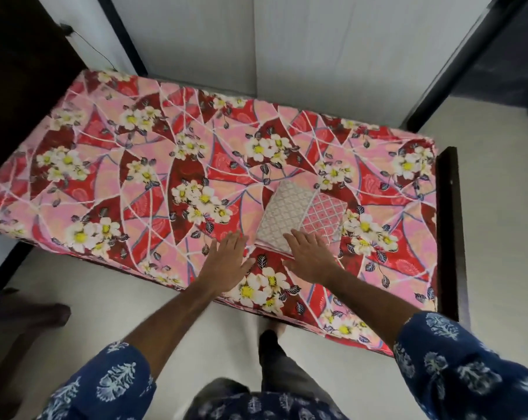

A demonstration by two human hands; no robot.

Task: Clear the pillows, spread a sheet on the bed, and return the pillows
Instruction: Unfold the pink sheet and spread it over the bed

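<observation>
A bed [165,153] covered by a red and pink cloth with white flowers fills the middle of the view. On its near side lies a folded sheet [290,213], grey lattice pattern on the left part and pink lattice on the right. My right hand [309,256] lies flat with straight fingers on the folded sheet's near edge. My left hand [229,262] reaches over the bed cover just left of the folded sheet, fingers straight, holding nothing. No pillows are in view.
A dark wooden headboard [23,71] stands at the left end and a dark footboard [447,225] at the right. White walls run behind the bed. Pale floor [105,298] lies between me and the bed, with my foot [270,338] by its near edge.
</observation>
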